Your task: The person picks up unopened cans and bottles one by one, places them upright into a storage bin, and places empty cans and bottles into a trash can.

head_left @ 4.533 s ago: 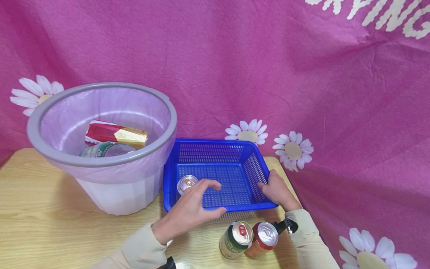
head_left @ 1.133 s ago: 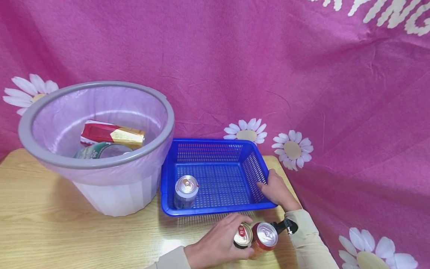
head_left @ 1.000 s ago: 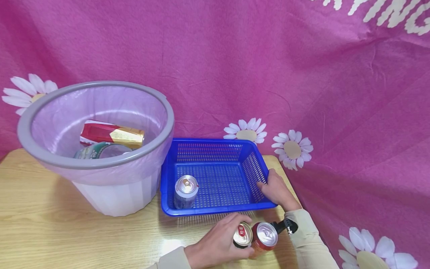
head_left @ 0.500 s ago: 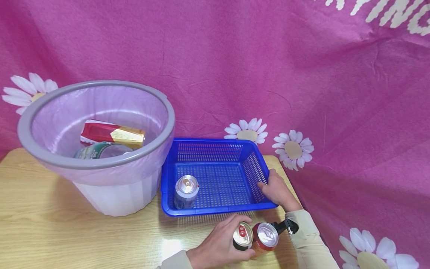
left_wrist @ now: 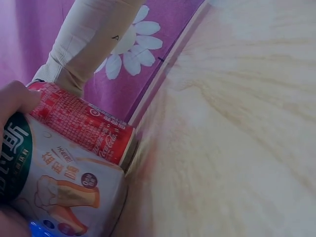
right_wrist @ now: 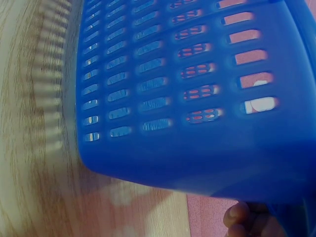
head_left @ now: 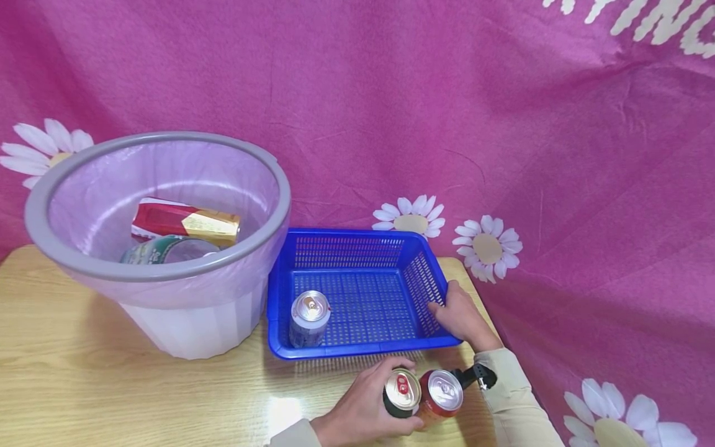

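My left hand (head_left: 360, 406) curls round a green and white drink can (head_left: 402, 390), thumb on the near side and fingers on the far side. In the left wrist view this drink can (left_wrist: 69, 182) lies right against a red Coca-Cola can (left_wrist: 81, 123), its base close to the tabletop. The cola can (head_left: 444, 391) stands upright to its right. With my right hand (head_left: 462, 315) I grip the right rim of a blue plastic basket (head_left: 357, 304). In the right wrist view, fingertips (right_wrist: 239, 215) show below the basket wall (right_wrist: 163, 163). A silver-topped can (head_left: 310, 320) stands in the basket's near left corner.
A white bin (head_left: 192, 326) with a grey rim and purple liner stands left of the basket, holding a red and gold can (head_left: 187, 221) and a green-labelled bottle-like item (head_left: 167, 249). A pink cloth (head_left: 346, 112) hangs behind the wooden table (head_left: 184, 397).
My left hand has come from above the basket, beside the silver-topped can, towards me and right, and taken hold of the green and white can. My right hand stays on the basket.
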`<state>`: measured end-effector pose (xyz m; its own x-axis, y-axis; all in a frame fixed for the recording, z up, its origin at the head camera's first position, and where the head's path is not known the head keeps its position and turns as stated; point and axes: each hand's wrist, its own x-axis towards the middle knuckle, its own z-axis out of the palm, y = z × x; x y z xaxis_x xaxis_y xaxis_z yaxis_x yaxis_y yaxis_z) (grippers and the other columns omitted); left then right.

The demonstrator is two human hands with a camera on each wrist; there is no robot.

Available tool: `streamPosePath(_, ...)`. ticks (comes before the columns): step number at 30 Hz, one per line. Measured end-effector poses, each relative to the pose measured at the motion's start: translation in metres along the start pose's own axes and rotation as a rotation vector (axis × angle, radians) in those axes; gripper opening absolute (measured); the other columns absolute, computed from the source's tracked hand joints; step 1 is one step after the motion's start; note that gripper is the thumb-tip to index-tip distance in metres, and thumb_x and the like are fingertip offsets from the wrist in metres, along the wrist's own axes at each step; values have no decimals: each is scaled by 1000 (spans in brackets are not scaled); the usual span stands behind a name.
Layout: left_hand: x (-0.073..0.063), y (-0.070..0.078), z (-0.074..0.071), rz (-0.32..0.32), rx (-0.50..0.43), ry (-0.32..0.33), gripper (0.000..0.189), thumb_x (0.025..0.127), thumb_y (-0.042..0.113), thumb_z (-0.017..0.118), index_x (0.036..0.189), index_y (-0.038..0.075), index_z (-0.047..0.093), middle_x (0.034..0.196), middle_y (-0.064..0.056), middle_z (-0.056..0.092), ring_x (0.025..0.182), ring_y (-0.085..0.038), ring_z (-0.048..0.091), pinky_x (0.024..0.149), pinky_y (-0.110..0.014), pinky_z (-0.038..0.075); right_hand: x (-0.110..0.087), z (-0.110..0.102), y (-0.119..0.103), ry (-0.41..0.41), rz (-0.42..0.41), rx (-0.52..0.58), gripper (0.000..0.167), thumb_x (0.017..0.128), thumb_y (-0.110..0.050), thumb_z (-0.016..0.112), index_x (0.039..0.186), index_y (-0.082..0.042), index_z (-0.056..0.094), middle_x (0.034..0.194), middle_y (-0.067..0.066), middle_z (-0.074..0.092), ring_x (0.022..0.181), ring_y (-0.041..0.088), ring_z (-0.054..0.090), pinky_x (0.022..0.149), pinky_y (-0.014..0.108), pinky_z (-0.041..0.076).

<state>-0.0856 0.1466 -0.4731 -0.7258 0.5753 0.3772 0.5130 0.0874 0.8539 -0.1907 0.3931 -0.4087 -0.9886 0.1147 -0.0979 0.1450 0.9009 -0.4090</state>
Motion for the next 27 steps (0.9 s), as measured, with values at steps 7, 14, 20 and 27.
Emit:
streamPosePath(7,-1,-4,3,-10,-79,18,70,76,29,92,134,18,55,127,0,70,112,-3,64,98,-22,55,-1,0,-1,-13,21,9,55,99,-23,59,135,12,37,119,32,61,105,41,66,96,60,58)
streamPosePath(14,-2,-9,5,61,-110,48,69,76,26,92,134,21,55,129,-6,70,115,-6,66,101,-24,56,-1,-1,-1,-10,14,7,55,99,-22,59,135,13,37,119,33,61,105,42,66,95,60,58)
streamPosePath(20,-2,-13,7,85,-147,49,68,77,24,92,135,22,55,129,-6,70,114,-6,66,101,-24,56,-2,-3,-1,-3,17,8,54,99,-23,60,134,12,38,117,32,62,104,40,67,95,59,58)
streamPosePath(27,-4,-15,7,18,-209,26,68,78,24,90,136,24,54,131,-9,69,112,-4,65,99,-23,57,-1,-1,-1,-7,11,15,54,99,-22,60,135,12,38,118,32,62,104,40,66,94,59,59)
